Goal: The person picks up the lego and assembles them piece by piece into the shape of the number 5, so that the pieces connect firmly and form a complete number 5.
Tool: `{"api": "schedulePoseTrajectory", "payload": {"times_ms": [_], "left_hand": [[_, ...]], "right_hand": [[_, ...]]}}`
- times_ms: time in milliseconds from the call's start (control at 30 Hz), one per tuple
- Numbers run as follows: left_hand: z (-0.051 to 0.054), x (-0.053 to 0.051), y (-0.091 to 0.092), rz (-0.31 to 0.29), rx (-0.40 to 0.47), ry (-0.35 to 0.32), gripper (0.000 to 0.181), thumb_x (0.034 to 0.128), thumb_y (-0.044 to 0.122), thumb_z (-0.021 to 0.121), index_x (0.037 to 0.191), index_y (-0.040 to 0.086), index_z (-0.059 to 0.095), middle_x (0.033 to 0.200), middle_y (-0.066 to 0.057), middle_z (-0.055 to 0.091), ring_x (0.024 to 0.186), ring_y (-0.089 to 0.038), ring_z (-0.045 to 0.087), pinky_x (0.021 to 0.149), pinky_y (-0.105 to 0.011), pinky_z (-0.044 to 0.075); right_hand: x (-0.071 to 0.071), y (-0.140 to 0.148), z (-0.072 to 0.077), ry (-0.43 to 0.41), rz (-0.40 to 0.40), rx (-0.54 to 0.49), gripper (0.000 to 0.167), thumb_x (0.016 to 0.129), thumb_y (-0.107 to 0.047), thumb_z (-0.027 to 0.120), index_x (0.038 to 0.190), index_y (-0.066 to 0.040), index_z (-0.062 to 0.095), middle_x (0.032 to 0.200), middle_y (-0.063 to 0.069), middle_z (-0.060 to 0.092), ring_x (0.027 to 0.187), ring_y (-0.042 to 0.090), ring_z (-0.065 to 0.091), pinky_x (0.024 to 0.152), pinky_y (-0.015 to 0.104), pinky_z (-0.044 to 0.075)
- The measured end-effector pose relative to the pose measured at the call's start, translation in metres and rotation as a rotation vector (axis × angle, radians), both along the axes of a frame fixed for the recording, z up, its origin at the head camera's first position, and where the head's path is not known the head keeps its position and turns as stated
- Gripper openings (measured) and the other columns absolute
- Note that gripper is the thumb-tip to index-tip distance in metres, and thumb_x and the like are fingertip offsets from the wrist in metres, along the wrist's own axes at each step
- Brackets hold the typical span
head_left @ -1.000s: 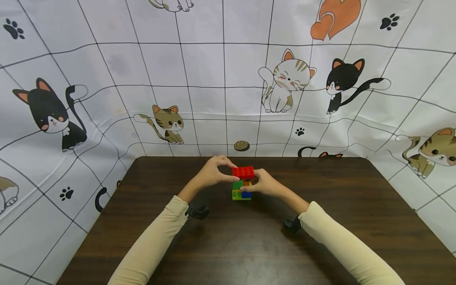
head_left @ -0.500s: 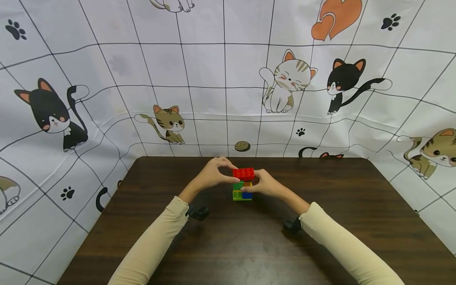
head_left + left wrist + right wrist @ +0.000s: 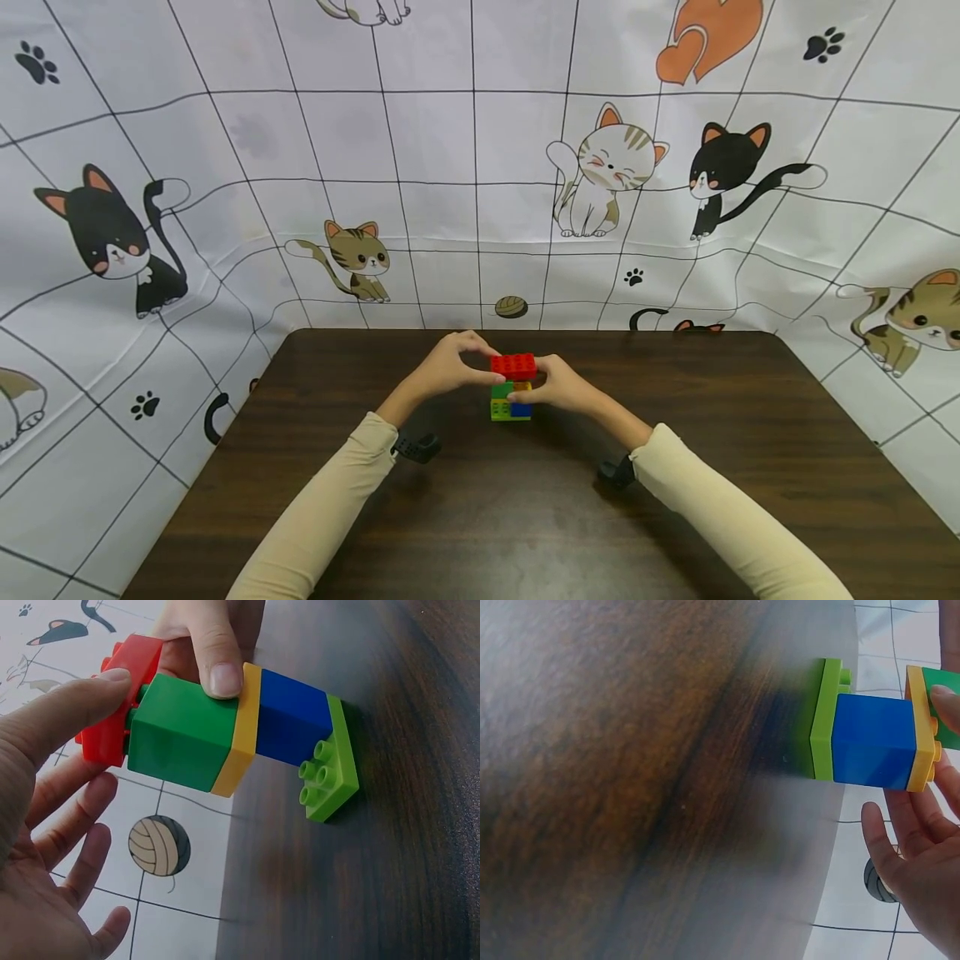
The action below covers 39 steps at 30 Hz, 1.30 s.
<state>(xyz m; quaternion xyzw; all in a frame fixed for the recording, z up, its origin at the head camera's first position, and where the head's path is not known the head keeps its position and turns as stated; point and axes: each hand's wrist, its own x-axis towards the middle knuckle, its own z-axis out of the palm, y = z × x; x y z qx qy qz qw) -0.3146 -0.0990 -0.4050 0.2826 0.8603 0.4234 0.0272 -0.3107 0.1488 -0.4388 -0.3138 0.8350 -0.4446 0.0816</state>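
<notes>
At the table's far side, my left hand [image 3: 446,367] pinches a red toy brick [image 3: 513,367] between thumb and fingers. The brick sits over a green brick [image 3: 184,731], whose studs show in a narrow gap between them in the left wrist view. Below the green brick come a thin yellow plate [image 3: 238,731], a blue brick [image 3: 874,741] and a light green base plate [image 3: 823,724] on the table. My right hand [image 3: 566,387] holds the stack, its thumb across the green brick and yellow plate. Several studs of the base plate are bare.
The dark wooden table [image 3: 487,517] ends just behind the hands. A white curtain [image 3: 435,142] with cat drawings hangs beyond it and along both sides. Black straps with small devices are on both wrists.
The red brick has come down very slightly towards the green brick. Both hands keep their grip in nearly the same place.
</notes>
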Motion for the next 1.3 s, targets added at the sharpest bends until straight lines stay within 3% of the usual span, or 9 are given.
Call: {"api": "schedulePoseTrajectory", "payload": {"times_ms": [267, 800, 1300], "left_hand": [[-0.0005, 0.0004, -0.0005, -0.013, 0.008, 0.003, 0.035, 0.0802, 0.028, 0.088, 0.111, 0.013, 0.079, 0.113, -0.003, 0.068, 0.112, -0.023, 0.056, 0.103, -0.054, 0.045], [0.0032, 0.0003, 0.0023, 0.007, -0.008, 0.008, 0.034, 0.0807, 0.03, 0.088, 0.109, 0.014, 0.08, 0.11, -0.002, 0.067, 0.111, -0.022, 0.055, 0.102, -0.053, 0.044], [0.0011, 0.0006, 0.0027, -0.005, -0.005, 0.03, 0.033, 0.0793, 0.028, 0.089, 0.108, 0.014, 0.08, 0.106, -0.002, 0.067, 0.108, -0.021, 0.055, 0.1, -0.05, 0.045]], "right_hand": [[0.0007, -0.001, -0.0004, -0.033, -0.006, -0.003, 0.041, 0.089, -0.018, 0.08, 0.124, -0.001, 0.069, 0.116, 0.018, 0.075, 0.101, 0.027, 0.073, 0.089, 0.036, 0.059], [-0.0016, 0.0012, -0.0006, 0.021, -0.001, -0.009, 0.041, 0.088, -0.019, 0.08, 0.121, 0.002, 0.069, 0.112, 0.015, 0.076, 0.095, 0.021, 0.074, 0.086, 0.035, 0.06], [-0.0008, 0.0008, 0.0021, -0.067, -0.035, 0.009, 0.038, 0.089, -0.018, 0.08, 0.121, 0.0, 0.07, 0.113, 0.018, 0.076, 0.096, 0.022, 0.075, 0.089, 0.038, 0.059]]}}
